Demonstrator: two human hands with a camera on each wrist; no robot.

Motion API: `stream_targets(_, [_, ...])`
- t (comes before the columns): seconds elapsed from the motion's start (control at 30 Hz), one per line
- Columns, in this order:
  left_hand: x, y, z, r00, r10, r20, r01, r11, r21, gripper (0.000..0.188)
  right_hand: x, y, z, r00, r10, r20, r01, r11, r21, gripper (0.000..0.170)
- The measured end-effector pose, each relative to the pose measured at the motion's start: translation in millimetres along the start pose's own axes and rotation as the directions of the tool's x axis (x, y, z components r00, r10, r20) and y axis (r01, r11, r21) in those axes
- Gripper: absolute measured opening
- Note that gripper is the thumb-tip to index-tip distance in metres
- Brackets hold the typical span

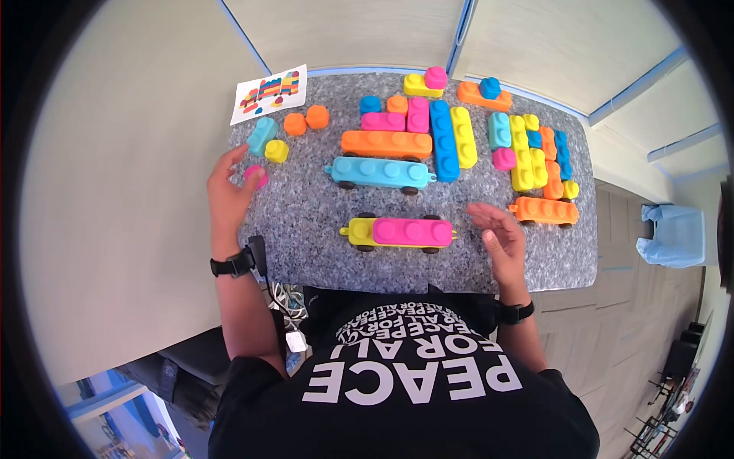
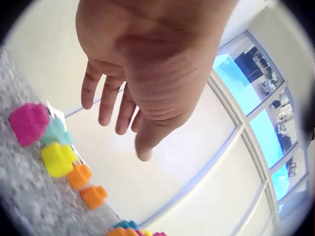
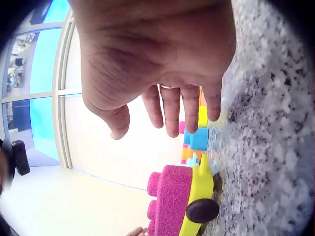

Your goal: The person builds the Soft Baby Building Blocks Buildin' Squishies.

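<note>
In the head view the left hand (image 1: pixel 231 191) is over the table's left side, beside a small pink block (image 1: pixel 256 177); the left wrist view shows its fingers relaxed, apart from the pink block (image 2: pixel 29 124). The right hand (image 1: pixel 501 241) hovers right of a yellow wheeled base (image 1: pixel 358 232) that carries a long pink block (image 1: pixel 413 232) and one small yellow stud. Nothing is in the right hand (image 3: pixel 162 73), whose fingers hang loose in the right wrist view. Near the left hand lie a light blue block (image 1: pixel 261 135), a yellow block (image 1: pixel 277 151) and two orange blocks (image 1: pixel 295 124).
Behind the pink-topped base stands a light blue wheeled base (image 1: pixel 380 174), with orange, pink, blue and yellow blocks behind it. More blocks and an orange wheeled base (image 1: pixel 544 211) are at the right. A picture sheet (image 1: pixel 269 93) lies at the back left.
</note>
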State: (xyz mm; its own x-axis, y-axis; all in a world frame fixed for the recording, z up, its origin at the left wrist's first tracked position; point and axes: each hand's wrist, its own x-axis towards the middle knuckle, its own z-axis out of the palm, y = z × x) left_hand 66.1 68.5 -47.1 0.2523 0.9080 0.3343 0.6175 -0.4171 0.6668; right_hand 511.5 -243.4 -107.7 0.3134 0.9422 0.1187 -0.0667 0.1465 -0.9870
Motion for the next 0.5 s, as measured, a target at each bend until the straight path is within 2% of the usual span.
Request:
stream_targets(0.07, [1.9,-33.9,0.7,0.998,0.015,0.068,-0.023,0.992,0.123,0.06,-0.7,-1.0,-0.8,1.0,-0.011,-0.009,0.011,1.0,-0.021,0.053])
stream_targets(0.17, [-3.2,-57.8,8.8,0.98,0.045,0.193,-0.06,0.996,0.072,0.06,-1.5,-5.3,6.3,1.0,-0.023,0.006,0.024,0.997,-0.075,0.049])
stream_targets(0.2, [-3.7,-64.3,12.1,0.98,0.023,0.196,-0.038,0.997,0.074,0.06,-1.3,-6.7,9.8,1.0,-0.014,0.018,0.016,0.997,-0.08,0.048])
stream_targets(0.3, [-5.5,-62.1,16.4,0.981,-0.033,0.19,0.02,0.997,0.074,0.059,-1.0,-6.0,15.9,0.999,0.003,0.045,0.001,0.996,-0.087,0.046])
stream_targets(0.37, [-6.9,-43.2,16.3,0.982,-0.054,0.182,0.042,0.997,0.066,0.057,-0.6,-6.2,18.4,0.998,0.012,0.06,-0.007,0.996,-0.088,0.046])
stream_targets(0.47, [-19.7,11.3,16.7,0.978,0.033,0.208,0.036,0.947,-0.318,0.056,-0.1,-7.2,19.9,0.998,0.017,0.067,-0.01,0.996,-0.092,0.046])
stream_targets(0.5, [-27.2,34.3,17.1,0.963,0.079,0.256,0.024,0.927,-0.374,0.056,0.0,-7.4,20.3,0.998,0.014,0.066,-0.007,0.995,-0.097,0.046])
